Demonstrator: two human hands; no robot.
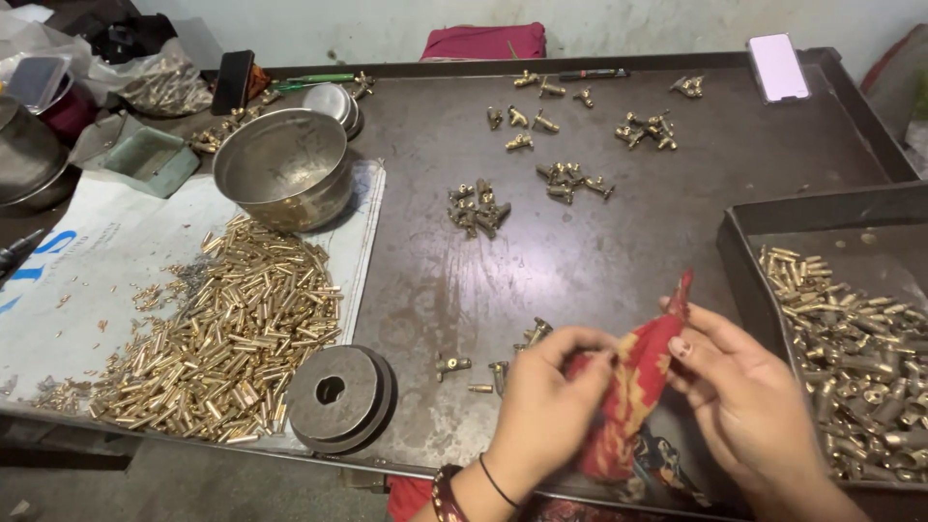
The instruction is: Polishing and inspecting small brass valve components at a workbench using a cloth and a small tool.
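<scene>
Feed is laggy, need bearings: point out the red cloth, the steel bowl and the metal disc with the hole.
red cloth (628, 387), head view, middle fold.
steel bowl (282, 164), head view, inner wall.
metal disc (353, 391), head view, flat top face.

The cloth (628, 406) I grip is red with yellow blotches. At nine o'clock lies a golden heap of brass pins (232, 338) on white paper (87, 290) lettered in blue. At eleven, a silver-grey bowl (282, 166); at seven, a dull grey disc (338, 396). The table (580, 251) is dark brown.

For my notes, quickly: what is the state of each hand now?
Left hand: closed, gripping the red patterned cloth.
Right hand: fingers pinching the same cloth.
</scene>
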